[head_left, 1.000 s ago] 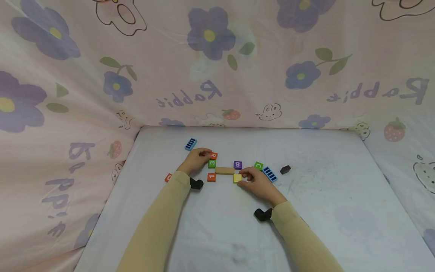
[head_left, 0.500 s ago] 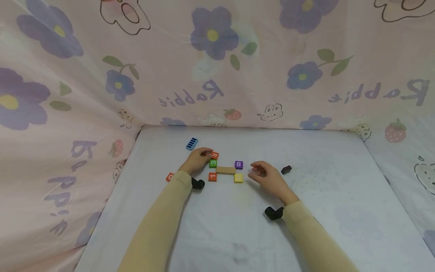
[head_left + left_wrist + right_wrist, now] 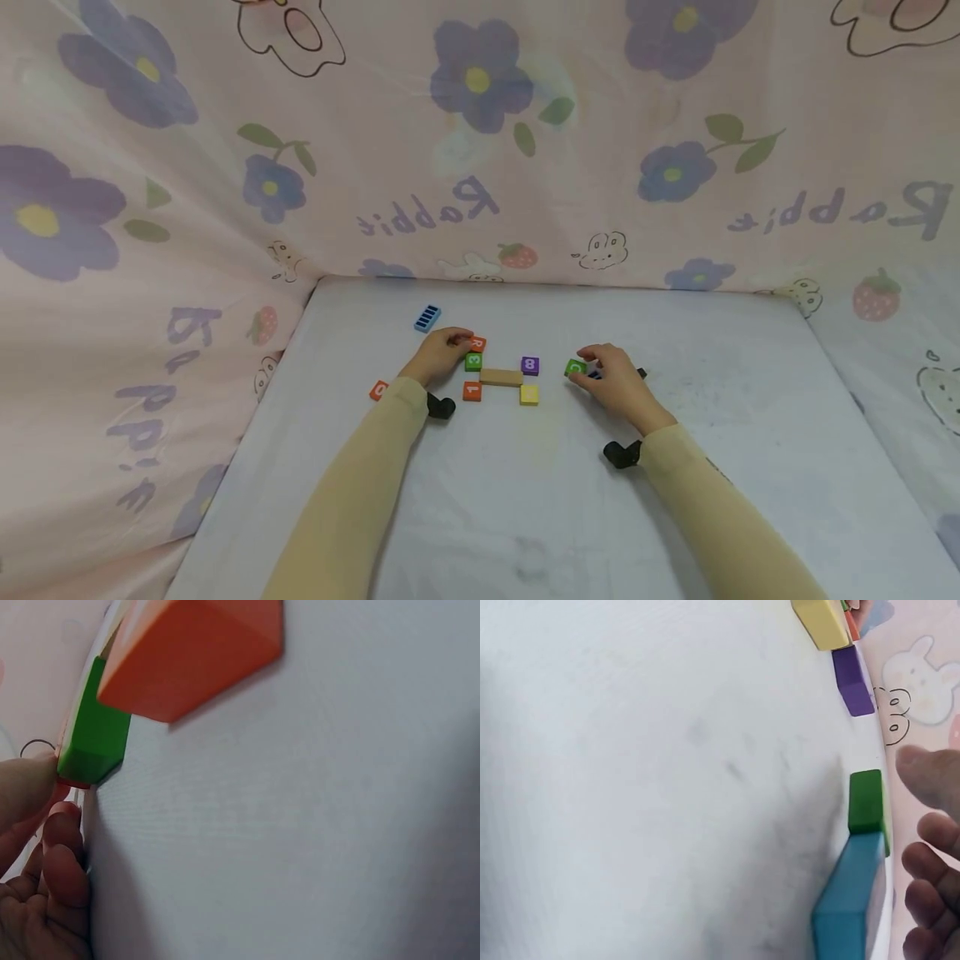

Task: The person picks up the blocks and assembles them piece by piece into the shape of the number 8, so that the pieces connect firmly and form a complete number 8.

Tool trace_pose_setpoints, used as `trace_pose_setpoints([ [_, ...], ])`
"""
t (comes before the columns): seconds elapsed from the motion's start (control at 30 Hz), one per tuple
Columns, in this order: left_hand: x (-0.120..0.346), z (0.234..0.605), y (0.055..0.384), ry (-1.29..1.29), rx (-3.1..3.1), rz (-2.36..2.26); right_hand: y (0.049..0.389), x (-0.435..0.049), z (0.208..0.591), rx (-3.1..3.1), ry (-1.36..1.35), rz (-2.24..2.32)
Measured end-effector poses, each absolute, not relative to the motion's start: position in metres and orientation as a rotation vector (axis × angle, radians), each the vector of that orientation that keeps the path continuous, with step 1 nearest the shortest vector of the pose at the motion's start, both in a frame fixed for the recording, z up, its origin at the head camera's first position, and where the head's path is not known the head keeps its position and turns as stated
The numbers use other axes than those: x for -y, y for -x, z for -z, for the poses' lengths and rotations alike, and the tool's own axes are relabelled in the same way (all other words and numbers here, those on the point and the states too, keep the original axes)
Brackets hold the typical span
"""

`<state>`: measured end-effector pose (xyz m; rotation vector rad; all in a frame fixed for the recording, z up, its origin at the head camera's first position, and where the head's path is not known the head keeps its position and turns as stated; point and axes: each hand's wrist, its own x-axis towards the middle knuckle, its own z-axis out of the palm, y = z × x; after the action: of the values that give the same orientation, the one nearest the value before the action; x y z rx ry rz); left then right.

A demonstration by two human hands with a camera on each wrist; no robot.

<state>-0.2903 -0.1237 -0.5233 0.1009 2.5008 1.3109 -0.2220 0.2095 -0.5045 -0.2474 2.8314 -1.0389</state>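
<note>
While the left hand [image 3: 437, 356] stays, the right hand [image 3: 618, 382] nears green block C [image 3: 574, 367].

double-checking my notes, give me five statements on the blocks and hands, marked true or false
The left hand touches the orange R block. True.
The right hand grips the yellow block. False: the right hand is at the green C block, apart from the yellow block.
The purple 8 block lies farther from the person than the yellow block. True.
The wooden plank lies left of the orange 1 block. False: it lies to that block's right.
A blue barred block lies beyond the left hand. True.
</note>
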Motion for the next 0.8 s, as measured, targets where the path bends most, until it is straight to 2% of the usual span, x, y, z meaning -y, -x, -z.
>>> trace_pose_setpoints([
  [0.8, 0.1214, 0.523, 0.2888, -0.062, -2.486, -1.322, 0.222, -0.21, 0.5124, -2.903, 0.191, 0.927],
])
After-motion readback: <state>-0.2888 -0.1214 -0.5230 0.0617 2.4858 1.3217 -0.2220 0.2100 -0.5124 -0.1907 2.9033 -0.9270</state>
